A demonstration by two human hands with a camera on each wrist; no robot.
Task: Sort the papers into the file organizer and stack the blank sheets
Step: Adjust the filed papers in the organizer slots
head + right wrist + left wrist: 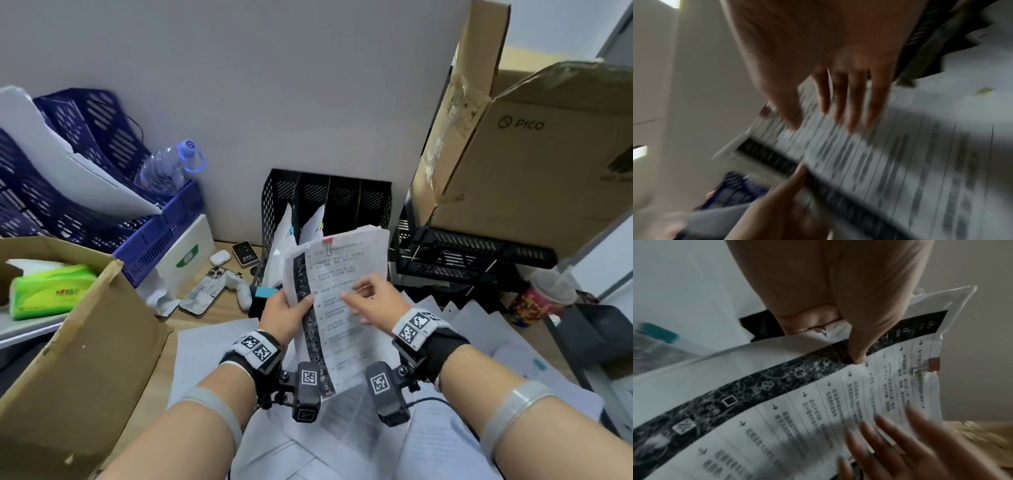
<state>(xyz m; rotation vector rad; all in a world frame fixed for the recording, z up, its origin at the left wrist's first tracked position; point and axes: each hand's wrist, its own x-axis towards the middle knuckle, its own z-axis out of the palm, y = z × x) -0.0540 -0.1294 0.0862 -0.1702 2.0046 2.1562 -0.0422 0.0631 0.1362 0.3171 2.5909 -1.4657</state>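
My left hand grips a printed bundle of papers by its left edge, thumb on the dark strip. A red binder clip holds the bundle at the top. My right hand hovers over the page with its fingers straight and spread; whether they touch the sheet is blurred. Behind stands the black mesh file organizer, with clipped papers in its two left slots. Loose sheets cover the desk below.
Blue plastic trays with white paper and a water bottle stand at the left. An open cardboard box with a tissue pack sits near left. A large PICO carton, black trays and a cup are at the right. A phone lies nearby.
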